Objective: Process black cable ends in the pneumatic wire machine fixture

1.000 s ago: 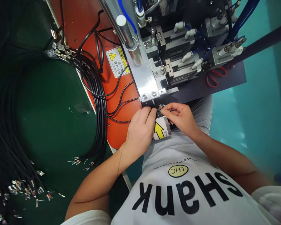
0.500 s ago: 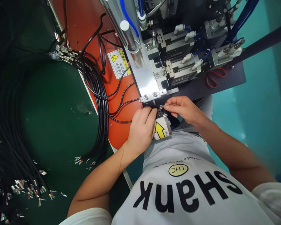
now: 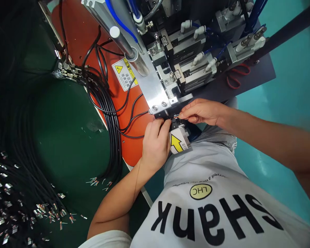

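Observation:
My left hand (image 3: 156, 143) is closed at the front of the machine, its fingertips pressed down beside a small dark fixture (image 3: 175, 124). A black cable (image 3: 134, 136) runs in under this hand from the left, and the fingers hide its end. Opposite it, my right hand (image 3: 200, 111) pinches thin coloured wires (image 3: 175, 117) between thumb and fingertips. These wires lie across the gap between the two hands, just above the fixture. Just below sits a metal cover with a yellow arrow label (image 3: 177, 143).
A bundle of black cables (image 3: 113, 144) with bared wire ends hangs over the orange table (image 3: 130, 151) edge. More cables with metal plugs (image 3: 51, 212) lie at lower left. Pneumatic cylinders (image 3: 193, 77) and a metal plate (image 3: 150, 91) stand beyond my hands. Red-handled scissors (image 3: 235, 77) lie at right.
The view has shifted and turned slightly. My right forearm lies flatter and my right fingers are a little closer to the left ones. Both hands stay at the fixture.

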`<state>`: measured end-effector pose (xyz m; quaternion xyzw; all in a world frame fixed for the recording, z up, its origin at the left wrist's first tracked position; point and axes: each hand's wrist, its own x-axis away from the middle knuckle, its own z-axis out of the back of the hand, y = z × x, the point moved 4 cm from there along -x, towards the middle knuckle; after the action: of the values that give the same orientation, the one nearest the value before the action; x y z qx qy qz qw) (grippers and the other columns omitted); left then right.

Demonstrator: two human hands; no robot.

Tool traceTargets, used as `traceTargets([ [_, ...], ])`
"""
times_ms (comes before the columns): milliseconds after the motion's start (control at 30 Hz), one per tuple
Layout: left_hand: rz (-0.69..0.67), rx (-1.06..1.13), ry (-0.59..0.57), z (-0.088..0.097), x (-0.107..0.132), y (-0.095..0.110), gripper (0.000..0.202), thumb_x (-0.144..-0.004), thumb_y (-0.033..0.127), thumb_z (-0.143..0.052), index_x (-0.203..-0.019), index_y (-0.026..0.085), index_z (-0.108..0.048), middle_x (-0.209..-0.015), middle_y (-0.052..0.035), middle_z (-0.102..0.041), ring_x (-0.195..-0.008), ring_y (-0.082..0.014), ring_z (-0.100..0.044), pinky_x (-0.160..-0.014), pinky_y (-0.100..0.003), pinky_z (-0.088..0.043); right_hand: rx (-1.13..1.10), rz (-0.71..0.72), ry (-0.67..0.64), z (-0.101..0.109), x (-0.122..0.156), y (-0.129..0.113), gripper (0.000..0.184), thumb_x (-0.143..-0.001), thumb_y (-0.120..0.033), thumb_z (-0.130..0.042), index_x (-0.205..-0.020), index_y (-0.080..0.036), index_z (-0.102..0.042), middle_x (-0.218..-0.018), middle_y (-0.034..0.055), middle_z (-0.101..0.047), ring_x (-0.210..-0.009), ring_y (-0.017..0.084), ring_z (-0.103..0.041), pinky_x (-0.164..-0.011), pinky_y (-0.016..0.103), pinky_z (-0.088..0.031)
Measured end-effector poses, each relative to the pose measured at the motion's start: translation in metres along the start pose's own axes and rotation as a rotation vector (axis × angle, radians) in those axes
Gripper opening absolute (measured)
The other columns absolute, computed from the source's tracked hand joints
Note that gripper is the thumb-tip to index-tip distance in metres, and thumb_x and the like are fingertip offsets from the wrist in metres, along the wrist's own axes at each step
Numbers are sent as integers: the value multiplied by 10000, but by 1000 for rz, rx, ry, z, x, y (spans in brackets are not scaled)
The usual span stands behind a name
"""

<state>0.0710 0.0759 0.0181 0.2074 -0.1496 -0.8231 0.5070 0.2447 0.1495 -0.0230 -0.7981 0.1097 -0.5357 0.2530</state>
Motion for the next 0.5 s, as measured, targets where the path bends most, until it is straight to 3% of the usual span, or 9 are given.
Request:
traceTargets([
  [167, 9, 9, -11, -1, 2, -1, 405, -954, 143, -441, -1344, 151, -551, -1137, -163, -593, -1050, -259, -548, -893, -408, -477, 84, 83, -11, 0, 0, -2, 258, -677, -165, -831, -513, -152, -632, -442, 1, -488, -395, 55, -367, -381, 221, -199],
  [367, 11, 14, -15, -3, 1, -1, 419, -946, 128, -451, -1353, 148, -548, -1163, -168, -587, -1066, -260, -545, -912, -407, -478, 343, 444, 218, 1, 14, 1, 112, -750, -196, -760, -666, -165, -692, -534, 1, -585, -471, 102, -501, -462, 251, -345],
  [500, 30, 40, -22, 0, 2, -1, 411, -943, 115, -459, -1345, 130, -544, -1171, -175, -585, -1100, -265, -543, -942, -409, -478, 286, 458, 297, 4, 17, 23, 201, -843, -360, -709, -794, -166, -689, -653, -6, -616, -497, 96, -554, -532, 262, -421],
])
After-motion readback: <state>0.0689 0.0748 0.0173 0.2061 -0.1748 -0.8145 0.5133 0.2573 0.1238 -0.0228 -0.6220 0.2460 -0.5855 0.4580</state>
